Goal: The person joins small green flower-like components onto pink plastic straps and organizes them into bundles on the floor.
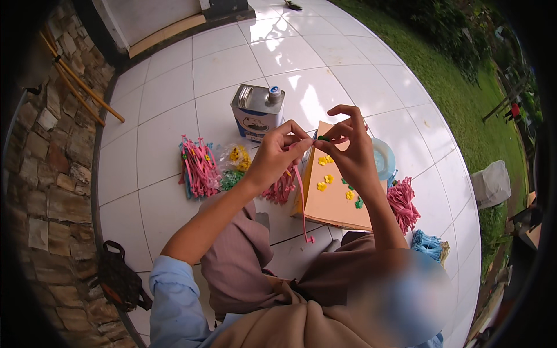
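Bundled pink straps [200, 168] lie on white tiles [165, 136]; the left hand [278, 153] pinches a hanging pink strap [303, 203]; a small green piece [323, 138] sits pinched in the right hand [351, 144], close beside, above yellow flowers [329, 178] on the cardboard box [333, 216]

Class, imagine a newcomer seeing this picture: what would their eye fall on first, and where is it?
Probably the left hand and right hand, fingertips close together in the middle, with a green piece at the right fingertips and a pink strip hanging below the left hand. Next, the yellow flowers on the box under the right hand, and the metal can standing beyond the left.
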`<action>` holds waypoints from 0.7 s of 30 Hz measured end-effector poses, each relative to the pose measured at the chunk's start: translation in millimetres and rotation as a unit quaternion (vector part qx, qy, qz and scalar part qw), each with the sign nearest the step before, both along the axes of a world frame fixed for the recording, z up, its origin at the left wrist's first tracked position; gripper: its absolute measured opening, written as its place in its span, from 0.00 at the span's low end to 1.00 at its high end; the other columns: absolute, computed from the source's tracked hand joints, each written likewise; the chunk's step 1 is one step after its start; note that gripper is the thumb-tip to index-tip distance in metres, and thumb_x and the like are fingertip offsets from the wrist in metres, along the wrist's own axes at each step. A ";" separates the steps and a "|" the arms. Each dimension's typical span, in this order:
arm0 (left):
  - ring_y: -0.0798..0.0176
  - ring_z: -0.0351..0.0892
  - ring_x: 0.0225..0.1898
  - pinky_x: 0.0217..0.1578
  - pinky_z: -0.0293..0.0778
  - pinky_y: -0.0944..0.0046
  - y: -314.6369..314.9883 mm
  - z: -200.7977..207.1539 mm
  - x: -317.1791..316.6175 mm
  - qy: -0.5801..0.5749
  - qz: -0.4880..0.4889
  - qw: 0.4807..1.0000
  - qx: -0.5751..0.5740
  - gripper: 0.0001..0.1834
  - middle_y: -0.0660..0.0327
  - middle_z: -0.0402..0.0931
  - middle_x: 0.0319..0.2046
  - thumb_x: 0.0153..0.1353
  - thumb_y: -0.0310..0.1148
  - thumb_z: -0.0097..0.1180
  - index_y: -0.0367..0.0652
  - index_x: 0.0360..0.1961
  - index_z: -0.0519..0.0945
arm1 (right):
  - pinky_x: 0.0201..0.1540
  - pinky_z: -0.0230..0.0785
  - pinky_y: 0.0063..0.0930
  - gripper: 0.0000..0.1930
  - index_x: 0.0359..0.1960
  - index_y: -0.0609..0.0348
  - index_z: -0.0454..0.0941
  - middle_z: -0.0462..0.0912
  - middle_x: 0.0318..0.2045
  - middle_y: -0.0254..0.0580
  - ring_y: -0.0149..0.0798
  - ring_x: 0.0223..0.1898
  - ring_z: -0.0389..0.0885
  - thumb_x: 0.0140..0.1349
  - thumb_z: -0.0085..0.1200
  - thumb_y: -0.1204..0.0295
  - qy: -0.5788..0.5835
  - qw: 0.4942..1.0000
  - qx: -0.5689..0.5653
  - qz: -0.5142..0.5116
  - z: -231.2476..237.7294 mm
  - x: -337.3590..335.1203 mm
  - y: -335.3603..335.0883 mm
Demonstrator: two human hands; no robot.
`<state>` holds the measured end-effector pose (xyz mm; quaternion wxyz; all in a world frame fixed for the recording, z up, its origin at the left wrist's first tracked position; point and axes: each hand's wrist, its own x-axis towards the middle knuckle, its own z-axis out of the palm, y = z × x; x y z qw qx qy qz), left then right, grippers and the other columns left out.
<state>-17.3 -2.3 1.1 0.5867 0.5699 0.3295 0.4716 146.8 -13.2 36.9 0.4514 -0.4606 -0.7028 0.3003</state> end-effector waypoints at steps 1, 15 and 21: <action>0.81 0.62 0.18 0.18 0.57 0.80 1.0 -1.3 -1.0 0.002 -0.007 1.000 -0.003 0.07 0.70 0.68 0.18 0.59 0.31 0.53 0.41 0.30 0.69 | 0.36 0.65 0.26 0.23 0.45 0.57 0.62 0.78 0.21 0.38 0.33 0.29 0.76 0.48 0.61 0.75 -0.002 1.000 0.015 0.001 0.2 -1.1 0.7; 0.81 0.63 0.18 0.18 0.56 0.80 7.6 -6.0 -13.6 0.036 -0.037 0.999 -0.017 0.06 0.72 0.67 0.17 0.59 0.32 0.53 0.42 0.31 0.70 | 0.44 0.67 0.27 0.21 0.50 0.56 0.63 0.80 0.25 0.40 0.32 0.33 0.78 0.55 0.54 0.73 0.174 0.963 -0.201 0.046 -1.4 6.1 6.1; 0.79 0.66 0.20 0.22 0.61 0.78 11.2 -6.6 -25.0 0.069 -0.057 0.995 -0.043 0.09 0.70 0.69 0.19 0.57 0.34 0.55 0.42 0.34 0.71 | 0.33 0.66 0.20 0.23 0.52 0.57 0.60 0.81 0.25 0.40 0.30 0.29 0.78 0.56 0.54 0.73 -0.001 0.995 -0.066 0.069 -15.3 6.0 7.8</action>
